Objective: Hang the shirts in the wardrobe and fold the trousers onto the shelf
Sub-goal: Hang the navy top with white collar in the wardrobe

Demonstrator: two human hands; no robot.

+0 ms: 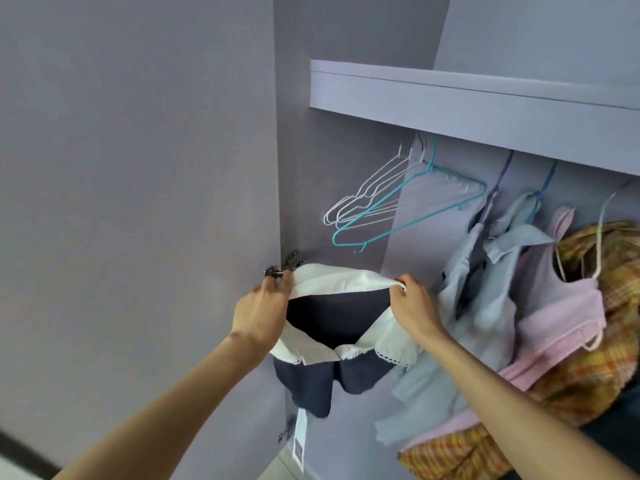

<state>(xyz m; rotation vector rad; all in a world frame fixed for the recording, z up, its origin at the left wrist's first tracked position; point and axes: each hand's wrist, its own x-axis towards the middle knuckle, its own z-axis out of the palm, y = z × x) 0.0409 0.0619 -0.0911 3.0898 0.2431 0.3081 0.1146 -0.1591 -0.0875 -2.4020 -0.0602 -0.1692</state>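
Observation:
I hold a navy shirt [313, 386] with a wide white collar [341, 280] up inside the open wardrobe. My left hand [261, 311] grips the collar's left end and my right hand [414, 304] pinches its right end, stretching the neck opening wide. A white tag [300, 436] dangles from the shirt's lower hem. Above it, empty wire hangers, white ones [367, 195] and a teal one [408, 206], hang under the shelf [467, 105]. The rail itself is hidden behind the shelf's front.
To the right hang a pale blue shirt [485, 289], a pink top [561, 313] and a yellow plaid garment [602, 358]. The lilac wardrobe door [138, 202] stands open at left, with a metal hinge [291, 261] just behind my left hand.

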